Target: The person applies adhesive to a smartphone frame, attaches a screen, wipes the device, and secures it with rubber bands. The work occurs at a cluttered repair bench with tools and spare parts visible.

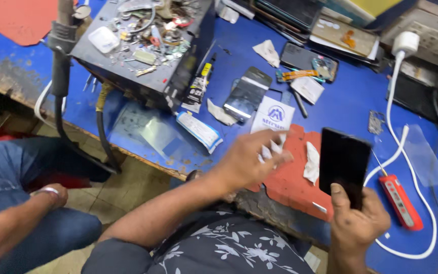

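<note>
My right hand (357,220) grips the lower end of a black phone (344,161), held upright with its dark screen towards me, over the blue bench's near right part. My left hand (249,160) is blurred and hovers over the red mat (292,185), its fingers pinched on a crumpled white tissue (272,148). Another wad of white tissue (311,162) lies on the mat between my two hands. A white paper packet (275,115) lies just beyond my left hand.
On the blue bench (351,99) stand a black box (143,56) topped with small parts, a glue tube (198,83), a white tube (198,131), a second phone (247,94), a red device (401,202) and a white cable (415,187). Another person's hand (51,195) rests at the left.
</note>
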